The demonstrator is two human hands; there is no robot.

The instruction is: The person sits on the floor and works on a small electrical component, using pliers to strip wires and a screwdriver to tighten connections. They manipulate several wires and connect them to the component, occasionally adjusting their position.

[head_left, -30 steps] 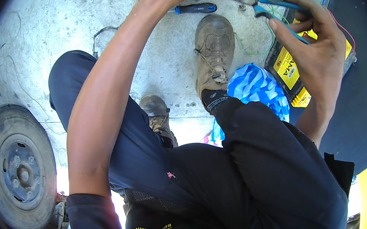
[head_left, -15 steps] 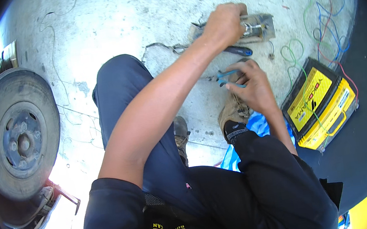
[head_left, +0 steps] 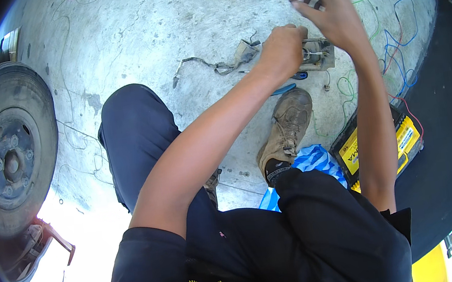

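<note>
My left hand [head_left: 284, 50] is closed on a dirty, boxy metal part [head_left: 326, 56] on the concrete floor; its fingertips are hidden. A short wire lead [head_left: 217, 67] with a connector trails leftward from beside that hand. My right hand [head_left: 331, 12] is raised just beyond the part, slightly blurred, thumb and fingers curled together; whatever is between them, if anything, cannot be made out. A blue-handled hand tool [head_left: 284, 89] lies between the left wrist and my boot. Close to the part is another dark and blue handle end [head_left: 300, 76].
My brown boot [head_left: 286, 125] stands near the tool. At right are a black and yellow case [head_left: 405, 141], loose coloured wires [head_left: 395, 47] and a dark mat [head_left: 443, 159]. Blue-and-white plastic [head_left: 319, 162] lies by my leg. A wheel [head_left: 13, 156] stands at left.
My right hand has let go of the blue-handled tool, which now lies on the floor, and has moved up past the metal part. My left hand keeps its hold.
</note>
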